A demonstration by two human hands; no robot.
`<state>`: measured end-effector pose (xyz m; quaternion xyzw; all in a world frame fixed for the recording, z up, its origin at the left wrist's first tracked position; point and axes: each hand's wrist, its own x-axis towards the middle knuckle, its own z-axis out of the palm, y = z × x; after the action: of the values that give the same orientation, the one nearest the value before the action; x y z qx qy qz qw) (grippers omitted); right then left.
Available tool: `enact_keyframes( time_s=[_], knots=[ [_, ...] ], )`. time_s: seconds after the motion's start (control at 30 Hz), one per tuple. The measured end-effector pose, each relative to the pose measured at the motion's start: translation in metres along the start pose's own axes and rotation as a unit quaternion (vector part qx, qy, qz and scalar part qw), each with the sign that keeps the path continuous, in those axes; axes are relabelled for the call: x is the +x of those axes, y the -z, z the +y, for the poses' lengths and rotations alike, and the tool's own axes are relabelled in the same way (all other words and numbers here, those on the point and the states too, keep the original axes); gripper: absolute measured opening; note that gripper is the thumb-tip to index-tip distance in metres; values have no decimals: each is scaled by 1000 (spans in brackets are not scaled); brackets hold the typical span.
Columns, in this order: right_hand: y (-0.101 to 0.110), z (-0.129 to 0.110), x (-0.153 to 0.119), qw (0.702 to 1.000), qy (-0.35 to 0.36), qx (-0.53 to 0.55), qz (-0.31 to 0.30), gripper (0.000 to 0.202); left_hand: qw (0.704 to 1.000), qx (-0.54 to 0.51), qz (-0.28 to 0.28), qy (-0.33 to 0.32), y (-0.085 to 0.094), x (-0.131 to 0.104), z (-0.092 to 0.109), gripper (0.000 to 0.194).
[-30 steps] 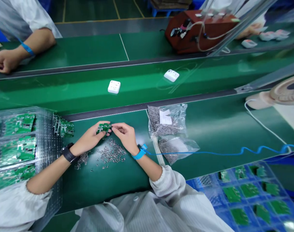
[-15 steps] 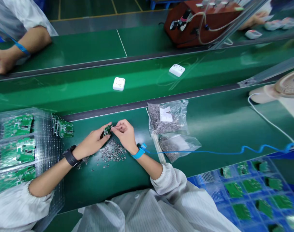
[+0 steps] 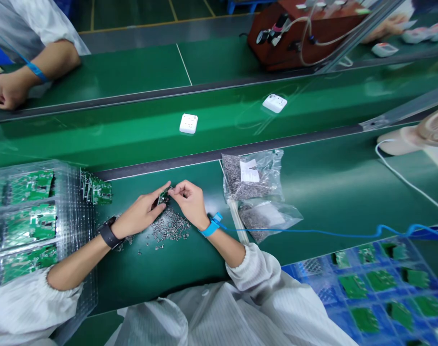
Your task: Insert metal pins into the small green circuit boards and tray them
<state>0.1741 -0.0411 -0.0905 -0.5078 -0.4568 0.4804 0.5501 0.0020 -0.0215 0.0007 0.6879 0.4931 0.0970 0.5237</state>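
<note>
A small green circuit board is held in my left hand, between thumb and fingers, above the green bench. My right hand pinches at the board's upper right edge; whatever lies between its fingertips is too small to make out. Below both hands a pile of small metal parts is spread on the bench, some of it partly behind my left wrist. Left of my hands, several green boards lean together beside a clear tray that holds more boards.
Two bags of small parts lie right of my hands. A blue coiled cord runs from my right wristband. White devices rest on the green strip ahead. Boards fill a tray lower right. Another person's arm is upper left.
The two white devices have shifted right along the green strip. The board in my left hand is tilted more steeply, and my right fingers stay at its edge. The view has shifted slightly.
</note>
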Motion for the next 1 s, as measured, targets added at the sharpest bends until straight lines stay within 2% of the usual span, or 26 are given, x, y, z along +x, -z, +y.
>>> enact_keyframes(
  time_s=[0.23,0.37,0.43,0.5,0.57,0.67,0.77,0.83,0.9,0.97,1.0],
  knots=[
    [3,-4,4,999,32,21,-3,17,998,-27,56,-24,-5,5,-2,50],
    [1,-7,2,999,34,24,-27,26,979,-179,92,-26,-5,14,-8,34],
    [0,-8,0,998,35,4,-49,19,960,-248,130,1,-1,16,-8,31],
    [-1,-9,-2,995,43,-26,-85,17,946,-271,178,21,3,16,-6,32],
    [-2,-9,-5,989,60,-61,-123,20,939,-276,201,33,7,15,-3,36],
    [-5,-9,-9,978,86,-98,-164,19,935,-294,195,32,10,14,-1,38],
    [-9,-8,-12,976,96,-92,-172,16,939,-287,190,12,7,14,-3,37],
    [-13,-8,-14,979,104,-77,-156,17,948,-276,159,-1,3,16,-5,35],
    [-15,-8,-14,983,109,-65,-134,22,961,-254,105,-20,2,17,-7,33],
    [-13,-7,-12,985,107,-75,-110,27,978,-193,64,-46,6,18,-9,41],
    [-10,-7,-9,985,105,-97,-98,28,988,-132,61,-58,11,19,-10,49]
  ],
)
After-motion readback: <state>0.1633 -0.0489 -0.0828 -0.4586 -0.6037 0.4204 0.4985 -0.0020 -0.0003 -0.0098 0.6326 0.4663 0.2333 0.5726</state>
